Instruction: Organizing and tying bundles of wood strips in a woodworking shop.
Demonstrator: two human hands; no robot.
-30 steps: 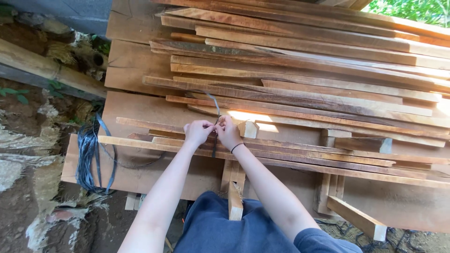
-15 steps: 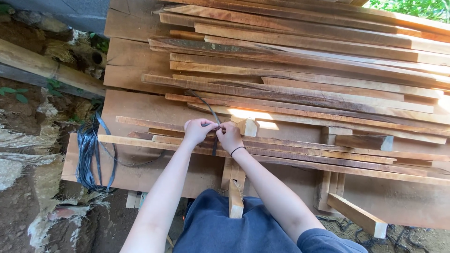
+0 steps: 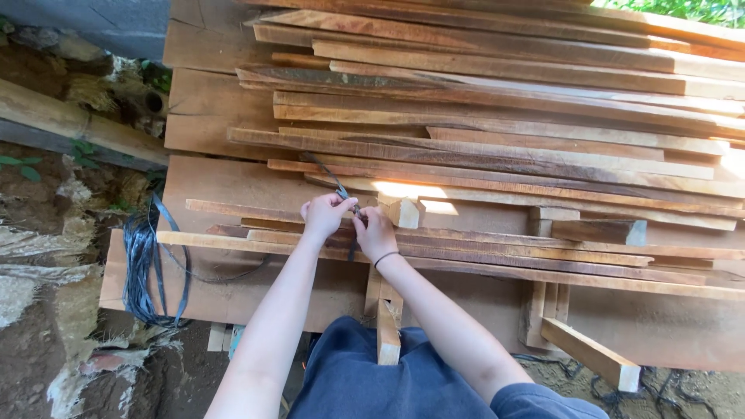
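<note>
At far left, a bamboo pole (image 3: 77,124) lies across bare soil. Beside it, a bundle of dark plastic strapping (image 3: 146,268) hangs over the left end of a wide plank (image 3: 233,291).

Centre: the left hand (image 3: 324,213) and right hand (image 3: 375,233) are side by side, nearly touching, above a bundle of thin wooden slats (image 3: 504,252) that runs left to right across the plank. Both hands have fingers curled together and pinched on a dark strap (image 3: 339,186). The strap passes down around the slats between the hands, and its free end rises up and to the left from the left hand. A thin dark band circles the right wrist.

A short wood block (image 3: 405,211) sits just right of the right hand. Behind the hands, a stack of long boards (image 3: 504,101) extends to the right edge.
</note>
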